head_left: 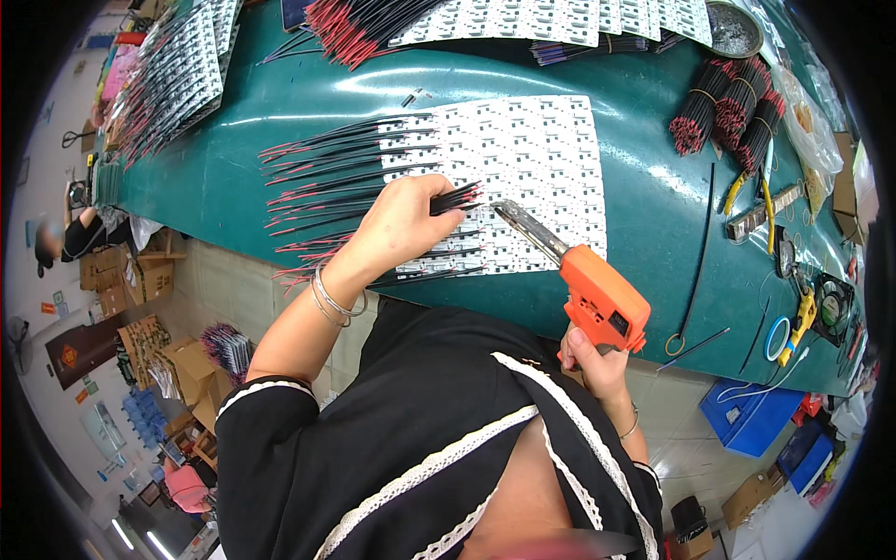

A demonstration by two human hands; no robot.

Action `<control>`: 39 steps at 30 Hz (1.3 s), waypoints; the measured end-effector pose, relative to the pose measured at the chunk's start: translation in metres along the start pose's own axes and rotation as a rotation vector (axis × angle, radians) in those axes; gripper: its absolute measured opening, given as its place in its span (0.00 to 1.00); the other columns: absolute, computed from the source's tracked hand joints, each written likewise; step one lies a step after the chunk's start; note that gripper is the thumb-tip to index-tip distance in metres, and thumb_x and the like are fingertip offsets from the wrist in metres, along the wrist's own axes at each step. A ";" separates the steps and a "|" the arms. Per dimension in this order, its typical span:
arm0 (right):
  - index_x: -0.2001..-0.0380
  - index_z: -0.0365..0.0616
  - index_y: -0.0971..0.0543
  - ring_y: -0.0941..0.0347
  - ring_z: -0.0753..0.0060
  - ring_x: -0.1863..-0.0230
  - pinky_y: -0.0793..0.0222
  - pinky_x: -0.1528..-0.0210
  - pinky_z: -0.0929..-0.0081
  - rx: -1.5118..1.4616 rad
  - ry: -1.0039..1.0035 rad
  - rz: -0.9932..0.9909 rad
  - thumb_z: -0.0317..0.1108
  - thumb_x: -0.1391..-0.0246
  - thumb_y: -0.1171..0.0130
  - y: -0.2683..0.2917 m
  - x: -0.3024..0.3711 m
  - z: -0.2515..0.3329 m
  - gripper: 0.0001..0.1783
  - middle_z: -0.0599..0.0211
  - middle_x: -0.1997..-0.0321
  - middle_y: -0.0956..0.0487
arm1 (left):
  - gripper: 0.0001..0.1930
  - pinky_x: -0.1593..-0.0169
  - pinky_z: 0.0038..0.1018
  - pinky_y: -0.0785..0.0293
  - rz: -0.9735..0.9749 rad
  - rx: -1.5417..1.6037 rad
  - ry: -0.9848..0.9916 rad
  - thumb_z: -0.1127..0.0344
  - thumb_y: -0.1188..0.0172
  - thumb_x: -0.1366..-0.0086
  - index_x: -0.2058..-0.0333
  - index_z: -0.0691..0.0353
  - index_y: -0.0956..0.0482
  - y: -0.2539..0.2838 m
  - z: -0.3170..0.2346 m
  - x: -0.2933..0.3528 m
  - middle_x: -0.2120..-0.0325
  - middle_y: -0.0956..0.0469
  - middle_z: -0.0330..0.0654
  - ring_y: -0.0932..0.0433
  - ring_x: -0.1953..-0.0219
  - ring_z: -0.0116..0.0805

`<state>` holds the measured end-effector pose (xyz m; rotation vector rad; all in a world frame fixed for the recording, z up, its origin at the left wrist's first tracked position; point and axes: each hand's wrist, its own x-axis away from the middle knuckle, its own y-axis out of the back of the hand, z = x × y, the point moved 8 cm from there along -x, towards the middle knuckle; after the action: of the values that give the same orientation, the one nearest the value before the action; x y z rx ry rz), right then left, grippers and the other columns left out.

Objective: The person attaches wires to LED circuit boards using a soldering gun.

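Observation:
A white circuit board panel [546,149] lies on the green table, with rows of black wires [322,196] with red ends running off its left side. Pinched between the thumb and fingers of my left hand [406,219] is a small bunch of black wires [455,199], held low over the panel. My right hand [597,364] is wrapped round the grip of an orange soldering gun [607,297]. The gun's dark metal tip points up and left, close to the wire ends at my left fingers. Whether the tip touches the panel I cannot tell.
More wired panels [187,65] lie at the far left, and a stack of panels [560,23] at the back. Tied bundles of wires [719,103], yellow-handled pliers [767,215], a solder bar [765,215] and a small fan [833,308] are on the right. A blue bin [747,415] stands below.

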<state>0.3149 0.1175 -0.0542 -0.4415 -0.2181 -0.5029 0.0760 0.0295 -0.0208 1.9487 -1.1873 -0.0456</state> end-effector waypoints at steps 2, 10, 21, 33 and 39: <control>0.59 0.32 0.34 0.36 0.81 0.84 0.37 0.84 0.83 0.013 -0.008 0.004 0.25 0.51 0.48 0.000 0.000 0.000 0.15 0.66 0.77 0.30 | 0.10 0.75 0.26 0.38 0.007 -0.012 0.007 0.68 0.41 0.52 0.74 0.69 0.27 0.000 -0.002 -0.001 0.85 0.31 0.44 0.36 0.81 0.29; 0.58 0.33 0.34 0.36 0.81 0.83 0.37 0.84 0.83 -0.020 -0.010 -0.028 0.23 0.51 0.48 0.003 0.002 -0.003 0.16 0.66 0.76 0.30 | 0.11 0.72 0.27 0.36 -0.016 0.014 -0.124 0.69 0.41 0.53 0.73 0.70 0.27 0.002 -0.005 -0.001 0.81 0.30 0.47 0.33 0.79 0.34; 0.59 0.35 0.33 0.36 0.82 0.83 0.38 0.83 0.83 -0.021 -0.127 -0.038 0.25 0.51 0.47 -0.002 0.001 -0.006 0.14 0.67 0.76 0.30 | 0.10 0.73 0.31 0.35 -0.073 -0.062 -0.136 0.69 0.41 0.55 0.76 0.70 0.27 -0.003 -0.007 -0.006 0.83 0.30 0.51 0.31 0.81 0.44; 0.58 0.36 0.33 0.37 0.84 0.83 0.38 0.83 0.84 0.035 -0.186 -0.060 0.26 0.51 0.47 -0.005 -0.002 -0.003 0.15 0.70 0.78 0.30 | 0.10 0.72 0.32 0.34 -0.050 -0.125 -0.129 0.69 0.41 0.55 0.77 0.71 0.27 -0.006 -0.009 -0.009 0.82 0.29 0.53 0.29 0.78 0.49; 0.65 0.33 0.34 0.39 0.80 0.88 0.41 0.85 0.82 0.083 -0.079 -0.082 0.29 0.49 0.49 -0.006 -0.005 0.008 0.11 0.69 0.87 0.34 | 0.09 0.71 0.33 0.34 -0.021 -0.116 -0.131 0.68 0.42 0.55 0.78 0.71 0.27 -0.006 -0.013 -0.010 0.83 0.29 0.54 0.29 0.78 0.49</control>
<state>0.3065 0.1182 -0.0466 -0.3727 -0.3333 -0.5554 0.0797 0.0465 -0.0204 1.8795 -1.2211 -0.2516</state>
